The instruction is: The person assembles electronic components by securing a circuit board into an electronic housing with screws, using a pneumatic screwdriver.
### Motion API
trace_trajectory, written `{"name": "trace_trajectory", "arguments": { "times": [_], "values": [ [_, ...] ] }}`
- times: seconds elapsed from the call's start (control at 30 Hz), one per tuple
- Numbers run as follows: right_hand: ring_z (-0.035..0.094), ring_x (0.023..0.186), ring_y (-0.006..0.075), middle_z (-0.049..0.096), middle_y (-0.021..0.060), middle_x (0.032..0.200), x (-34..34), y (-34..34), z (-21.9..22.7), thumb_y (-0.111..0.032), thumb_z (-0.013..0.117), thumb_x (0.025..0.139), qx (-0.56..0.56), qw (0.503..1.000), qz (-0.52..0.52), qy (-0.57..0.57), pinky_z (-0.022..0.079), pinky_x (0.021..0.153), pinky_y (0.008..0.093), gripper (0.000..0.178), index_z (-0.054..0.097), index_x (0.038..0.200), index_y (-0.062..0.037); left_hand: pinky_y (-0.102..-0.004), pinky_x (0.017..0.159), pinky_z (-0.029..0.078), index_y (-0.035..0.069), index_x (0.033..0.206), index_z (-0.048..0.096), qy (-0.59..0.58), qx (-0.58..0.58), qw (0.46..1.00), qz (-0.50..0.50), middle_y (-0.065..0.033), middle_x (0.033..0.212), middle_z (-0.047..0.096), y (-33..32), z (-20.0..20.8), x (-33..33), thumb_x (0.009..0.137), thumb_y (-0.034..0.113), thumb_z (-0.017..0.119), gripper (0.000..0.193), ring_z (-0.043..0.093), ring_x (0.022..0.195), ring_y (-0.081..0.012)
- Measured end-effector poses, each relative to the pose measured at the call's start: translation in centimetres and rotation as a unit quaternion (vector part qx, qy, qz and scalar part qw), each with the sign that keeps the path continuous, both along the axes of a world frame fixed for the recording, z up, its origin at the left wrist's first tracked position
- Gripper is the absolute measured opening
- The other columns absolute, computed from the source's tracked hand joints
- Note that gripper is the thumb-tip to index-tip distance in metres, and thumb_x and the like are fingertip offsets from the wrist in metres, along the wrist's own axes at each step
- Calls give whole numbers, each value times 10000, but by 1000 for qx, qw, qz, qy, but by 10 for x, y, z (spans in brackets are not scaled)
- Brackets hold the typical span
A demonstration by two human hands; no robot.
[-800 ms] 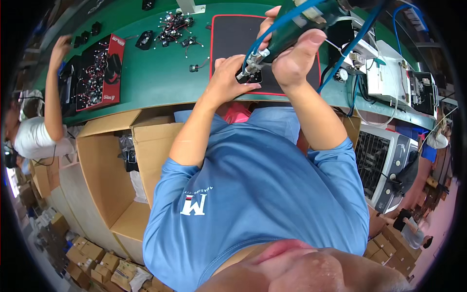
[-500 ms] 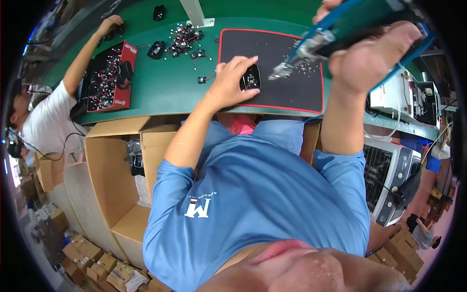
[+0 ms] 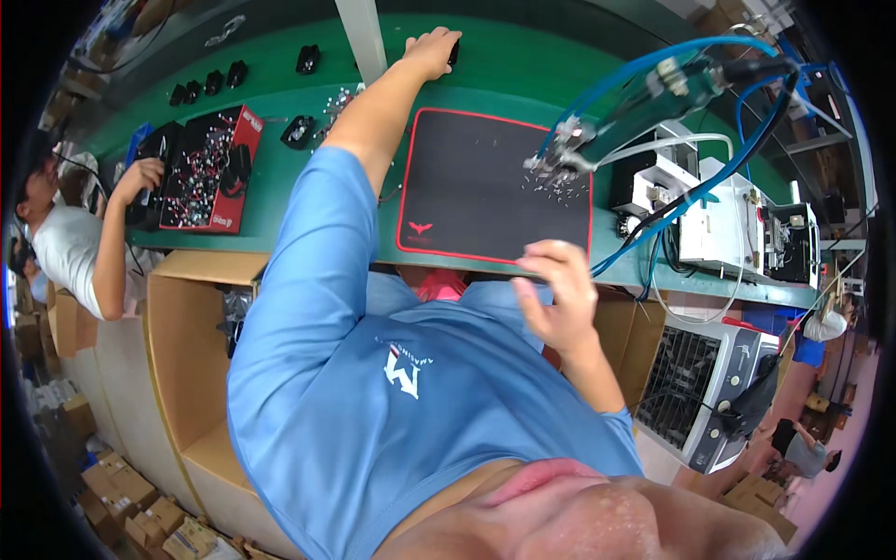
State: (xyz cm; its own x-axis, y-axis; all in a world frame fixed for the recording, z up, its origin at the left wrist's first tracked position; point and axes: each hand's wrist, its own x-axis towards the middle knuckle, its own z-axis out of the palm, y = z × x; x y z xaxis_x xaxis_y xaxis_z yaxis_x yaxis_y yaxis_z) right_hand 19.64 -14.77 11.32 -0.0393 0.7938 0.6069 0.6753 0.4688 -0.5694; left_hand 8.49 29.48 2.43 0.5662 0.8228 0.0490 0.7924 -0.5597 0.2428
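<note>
Around: white post (image 3: 364,42) beside left hand (image 3: 429,54), screwdriver (image 3: 639,114) above black mat (image 3: 490,191) | black housing (image 3: 455,52): far bench, visible edge running near-to-far, rest hidden | left gripping it; right hand (image 3: 567,297) open

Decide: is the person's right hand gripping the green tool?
No, the right hand is open near the black mat, apart from the green tool.

I have the left arm (image 3: 359,140) stretched far forward, left hand (image 3: 431,53) back-up, fingers (image 3: 450,37) bent. My right arm (image 3: 597,373) is bent, right hand (image 3: 564,297) unclenched, fingers loosely curled, thumb (image 3: 530,303) apart.
</note>
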Motion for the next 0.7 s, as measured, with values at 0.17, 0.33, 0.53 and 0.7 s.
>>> {"name": "trace_trajectory", "arguments": {
  "times": [0.17, 0.33, 0.53, 0.7],
  "values": [
    [681, 955, 326, 675, 144, 1057, -15, 13, -49, -46, 780, 839, -186, 979, 66, 55, 566, 812, 398, 243, 681, 1057, -4, -552, 1168, 336, 161, 1540, 452, -29, 31, 997, -59, -113, 1637, 356, -32, 22, -22, 892, 157, 771, 722, 375, 1475, -361],
    [653, 982, 333, 688, 105, 1078, -50, 90, -73, -79, 758, 834, -132, 980, 141, -50, 549, 852, 435, 216, 683, 1033, -43, -413, 1112, 456, 49, 1430, 567, -195, -87, 953, -217, -176, 1430, 592, -155, 92, -120, 991, 235, 664, 486, 575, 1305, -356],
    [627, 1030, 354, 700, 97, 1213, -100, 148, -89, -105, 770, 823, -65, 976, 134, -156, 526, 933, 431, 337, 714, 1155, -82, -310, 937, 498, 7, 1330, 619, -247, -271, 929, 58, -57, 1122, 668, -324, 155, -334, 1018, 78, 605, 320, 626, 1042, -156],
    [627, 926, 330, 728, 79, 1079, -109, 157, -99, -68, 745, 833, -38, 974, 96, -201, 520, 858, 418, 253, 730, 1085, -84, -303, 818, 524, 15, 1202, 648, -267, -228, 850, 393, -19, 962, 668, -413, 50, -497, 1010, 199, 654, 266, 611, 881, -125]
  ]
}}
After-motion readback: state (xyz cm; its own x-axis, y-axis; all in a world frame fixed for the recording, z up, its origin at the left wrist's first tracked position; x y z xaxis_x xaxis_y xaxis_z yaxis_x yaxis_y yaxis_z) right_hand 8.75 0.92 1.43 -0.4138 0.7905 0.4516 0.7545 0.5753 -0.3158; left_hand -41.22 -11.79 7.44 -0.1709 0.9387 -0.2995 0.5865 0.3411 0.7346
